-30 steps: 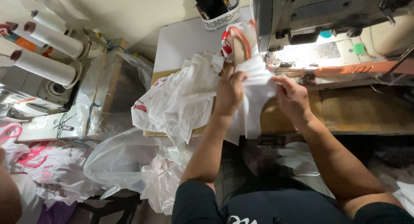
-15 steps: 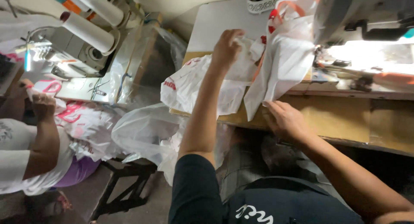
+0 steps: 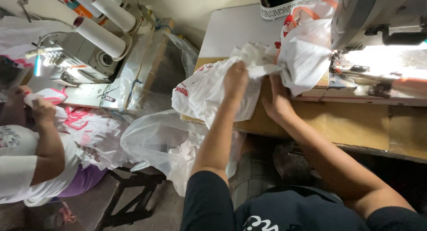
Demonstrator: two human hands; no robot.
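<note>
My left hand [image 3: 235, 80] is closed on a bunch of white cloth [image 3: 209, 91] printed in red, which lies heaped at the left end of the wooden table [image 3: 347, 124], its lower edge spilling over the table's front. My right hand [image 3: 276, 103] lies just right of the left one, flat against the table with its fingers tucked under the cloth; I cannot tell whether it grips anything. The two hands sit close together but do not touch. From them the cloth runs up and right to the sewing machine [image 3: 378, 17], which stands on the table's right half, and disappears beneath its head beside the lit plate. A white basket [image 3: 280, 11] stands behind the cloth at the table's far edge. Below the table's left end hangs a clear plastic bag [image 3: 153, 140]. Well left of the table, another person's hand [image 3: 43, 111] holds white cloth with pink print at a second machine [image 3: 84, 57] topped with thread cones [image 3: 100, 35].
</note>
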